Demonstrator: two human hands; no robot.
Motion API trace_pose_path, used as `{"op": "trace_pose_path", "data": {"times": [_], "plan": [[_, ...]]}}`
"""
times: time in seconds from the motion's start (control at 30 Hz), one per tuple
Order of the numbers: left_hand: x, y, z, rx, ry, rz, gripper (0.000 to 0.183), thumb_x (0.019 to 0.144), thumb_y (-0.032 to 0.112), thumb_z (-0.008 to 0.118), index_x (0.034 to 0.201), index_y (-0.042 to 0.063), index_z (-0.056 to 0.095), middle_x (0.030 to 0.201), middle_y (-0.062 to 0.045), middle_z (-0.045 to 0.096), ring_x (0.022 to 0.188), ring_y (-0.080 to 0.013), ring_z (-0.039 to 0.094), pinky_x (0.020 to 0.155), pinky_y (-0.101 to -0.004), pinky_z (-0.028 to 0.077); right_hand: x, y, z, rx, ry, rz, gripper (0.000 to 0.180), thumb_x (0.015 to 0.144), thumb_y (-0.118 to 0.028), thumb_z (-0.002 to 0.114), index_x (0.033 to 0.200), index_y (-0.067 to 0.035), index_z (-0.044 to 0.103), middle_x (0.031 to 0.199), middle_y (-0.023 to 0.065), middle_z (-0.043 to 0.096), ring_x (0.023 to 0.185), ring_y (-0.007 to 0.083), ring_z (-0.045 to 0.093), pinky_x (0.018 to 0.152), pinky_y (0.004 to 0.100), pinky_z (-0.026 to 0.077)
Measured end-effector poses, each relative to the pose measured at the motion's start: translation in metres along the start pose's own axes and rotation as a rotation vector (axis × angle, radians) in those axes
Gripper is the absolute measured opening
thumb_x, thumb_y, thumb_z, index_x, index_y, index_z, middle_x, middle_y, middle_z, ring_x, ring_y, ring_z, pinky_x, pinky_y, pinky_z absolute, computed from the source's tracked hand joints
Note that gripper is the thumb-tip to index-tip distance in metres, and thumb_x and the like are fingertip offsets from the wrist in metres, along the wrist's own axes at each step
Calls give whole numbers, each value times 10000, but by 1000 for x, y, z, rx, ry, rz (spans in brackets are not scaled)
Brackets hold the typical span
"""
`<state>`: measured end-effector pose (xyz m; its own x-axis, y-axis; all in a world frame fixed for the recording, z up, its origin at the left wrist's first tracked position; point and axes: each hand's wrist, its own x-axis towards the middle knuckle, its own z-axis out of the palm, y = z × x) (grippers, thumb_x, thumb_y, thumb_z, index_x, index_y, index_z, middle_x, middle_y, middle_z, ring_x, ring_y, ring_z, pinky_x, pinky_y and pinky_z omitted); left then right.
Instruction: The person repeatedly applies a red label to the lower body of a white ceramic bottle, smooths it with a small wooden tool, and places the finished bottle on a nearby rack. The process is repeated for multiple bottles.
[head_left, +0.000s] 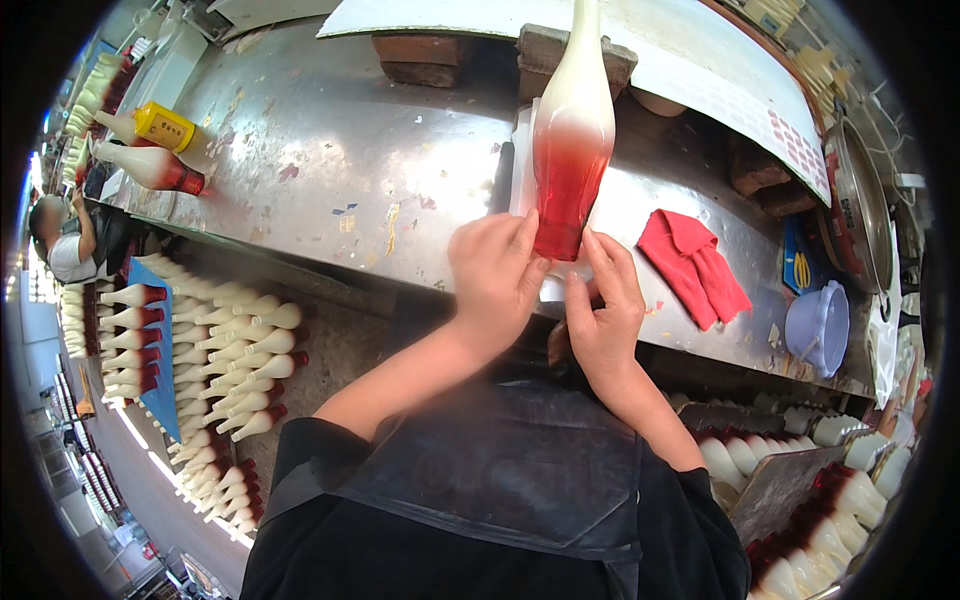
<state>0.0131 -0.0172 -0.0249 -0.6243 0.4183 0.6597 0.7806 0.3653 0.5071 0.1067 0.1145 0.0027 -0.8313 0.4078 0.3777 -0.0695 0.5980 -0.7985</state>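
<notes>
A long-necked glossy bottle (574, 142), cream at the neck and fading to deep red at the base, lies before me with its base towards me. Behind its upper part stands a notched brick-like block (540, 56). My left hand (491, 281), somewhat blurred, has its fingertips on the left side of the red base. From the other side, the fingers of my right hand (611, 300) meet the base's right corner. White paper (523, 161) shows beside and beneath the bottle. A folded red cloth (694, 266) lies right of my right hand.
The metal bench (322, 157) holds a yellow container (163, 126) and another red-and-cream bottle (154, 166) at left. A lilac bucket (817, 328) sits near the right edge. Many similar bottles (247, 330) are stacked below left, others (817, 525) below right. A person (71, 240) is far left.
</notes>
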Motion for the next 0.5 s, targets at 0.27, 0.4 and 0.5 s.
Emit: {"op": "trace_pose_path", "data": {"times": [0.27, 0.4, 0.5], "plan": [[1, 3, 0, 36, -8, 3, 522, 874, 173, 741, 1365, 17, 649, 1118, -122, 672, 1045, -342, 610, 912, -482, 441, -1, 0, -1, 2, -9, 26, 530, 877, 89, 662, 1399, 8, 625, 1320, 175, 635, 753, 172, 664, 665, 287, 542], [1, 2, -1, 36, -9, 23, 545, 843, 153, 756, 1375, 77, 669, 1118, -110, 672, 1039, -333, 610, 911, -481, 440, -1, 0, -1, -3, -9, 17, 529, 877, 87, 662, 1399, 10, 623, 1319, 169, 636, 750, 175, 663, 666, 286, 539], [0, 1, 0, 36, -4, 25, 536, 825, 136, 763, 1349, 62, 680, 1118, -111, 673, 1040, -331, 612, 909, -478, 439, -1, 1, -1, -13, -7, 16, 524, 877, 88, 659, 1394, 11, 626, 1318, 168, 636, 751, 182, 664, 670, 288, 541]]}}
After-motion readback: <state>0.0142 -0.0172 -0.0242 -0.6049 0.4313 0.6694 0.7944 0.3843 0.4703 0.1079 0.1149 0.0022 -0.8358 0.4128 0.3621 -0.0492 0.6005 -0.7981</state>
